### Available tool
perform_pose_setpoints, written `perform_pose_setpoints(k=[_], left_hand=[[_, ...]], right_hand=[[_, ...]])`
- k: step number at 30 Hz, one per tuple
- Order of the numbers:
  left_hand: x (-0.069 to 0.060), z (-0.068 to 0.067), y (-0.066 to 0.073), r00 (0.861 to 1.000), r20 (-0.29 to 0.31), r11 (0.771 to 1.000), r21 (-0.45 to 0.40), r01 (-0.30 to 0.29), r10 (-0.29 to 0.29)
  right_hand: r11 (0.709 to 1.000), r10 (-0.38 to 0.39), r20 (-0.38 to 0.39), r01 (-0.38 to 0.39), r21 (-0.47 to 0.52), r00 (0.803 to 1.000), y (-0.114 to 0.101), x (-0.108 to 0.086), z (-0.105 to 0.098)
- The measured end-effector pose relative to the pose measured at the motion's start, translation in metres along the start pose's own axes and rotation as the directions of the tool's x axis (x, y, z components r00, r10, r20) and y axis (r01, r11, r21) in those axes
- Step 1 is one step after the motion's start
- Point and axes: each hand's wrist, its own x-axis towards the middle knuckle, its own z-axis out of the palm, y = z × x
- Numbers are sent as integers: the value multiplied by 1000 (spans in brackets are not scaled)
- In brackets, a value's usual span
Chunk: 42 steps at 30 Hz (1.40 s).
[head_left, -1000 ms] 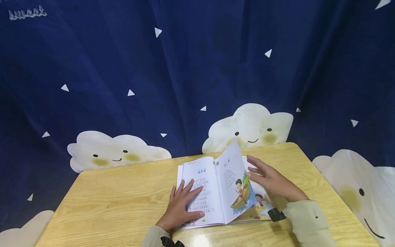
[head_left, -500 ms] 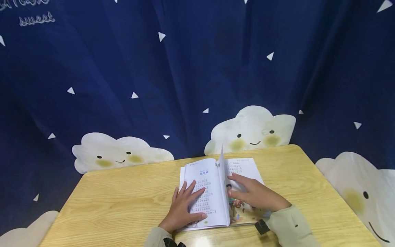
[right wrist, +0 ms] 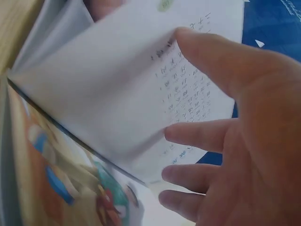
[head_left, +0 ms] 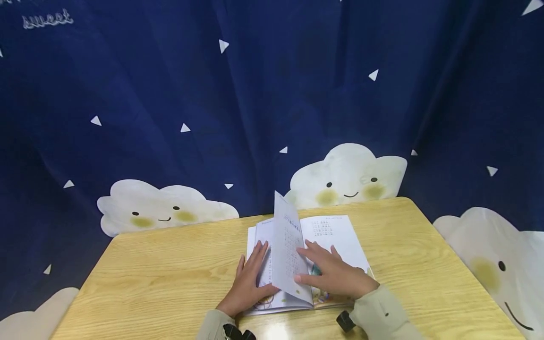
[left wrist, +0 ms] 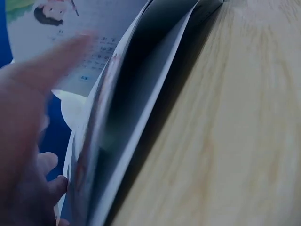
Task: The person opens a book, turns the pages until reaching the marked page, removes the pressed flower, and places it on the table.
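An open picture book (head_left: 335,231) lies on the wooden table, and one page (head_left: 286,250) stands up from its spine, leaning left. With straight, spread fingers my right hand (head_left: 335,271) touches the printed face of that page; the right wrist view shows the thumb and fingertips against the paper (right wrist: 117,84). My left hand (head_left: 248,283) rests on the left-hand pages, fingers extended and thumb beside the raised page's lower edge. In the left wrist view the left hand (left wrist: 28,117) is partly blurred next to the book's lower edges (left wrist: 155,89).
The book lies on a light wooden table (head_left: 170,274). Behind the table hangs a dark blue curtain (head_left: 255,94) printed with white triangles and smiling clouds (head_left: 348,174). Black straps (head_left: 345,321) show at the wrists, by the light sleeves (head_left: 382,314).
The raised page has swung from the right past upright to lean over the left side. My right hand has moved left with it. My left hand has stayed on the left pages.
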Motion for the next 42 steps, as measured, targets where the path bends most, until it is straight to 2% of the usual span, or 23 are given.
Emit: perform_pose_setpoints(k=[2,3,4,5,7,8,9,10,14,19,20,23,27,33,37,38,39,42], left_hand=[[2,0,0,999,-19,994,-107,31,-33],[3,0,0,998,-25,983,-175,51,-56],[3,1,0,996,-29,960,-271,72,-83],[4,1,0,994,-34,924,-374,81,-101],[5,2,0,990,-34,836,-540,99,-138],[4,3,-1,988,-26,791,-603,106,-153],[3,3,-1,985,-18,757,-642,120,-171],[2,3,-1,983,-13,733,-668,128,-183],[0,1,-1,970,-3,751,-633,185,-242],[4,-5,3,961,-9,764,-609,214,-276],[5,-6,5,961,-12,767,-604,214,-277],[8,-7,7,963,-31,797,-568,204,-268],[10,-7,8,963,-59,819,-541,192,-264],[9,-5,9,960,-81,822,-540,183,-267],[8,-4,8,965,-96,836,-524,160,-245],[7,-4,7,968,-105,854,-498,147,-228],[6,-3,6,972,-110,882,-451,137,-208],[3,-1,2,988,-103,964,-253,83,-113]], right_hand=[[1000,1,-6,-1,-27,1000,0,1,4],[999,1,-8,-2,-36,1000,0,1,6],[999,4,-11,-5,-45,1000,1,2,8],[999,12,-11,-12,-50,1000,0,2,10],[997,36,-8,-36,-64,999,-1,2,14],[996,50,-4,-50,-68,999,-1,2,16],[995,64,-1,-64,-75,998,-2,2,17],[993,80,1,-79,-85,997,-2,2,19],[988,119,1,-118,-100,993,-3,3,22],[988,106,-35,-109,-108,994,0,6,23],[989,99,-45,-104,-110,994,0,7,24],[987,99,-65,-107,-121,993,2,10,26],[977,113,-85,-126,-172,990,2,13,31],[968,97,-117,-121,-221,988,-2,13,38],[966,90,-126,-118,-232,988,-3,13,40],[965,91,-125,-119,-234,988,-4,13,41],[964,94,-123,-121,-237,988,-4,13,42],[961,100,-116,-127,-246,988,-5,14,43]])
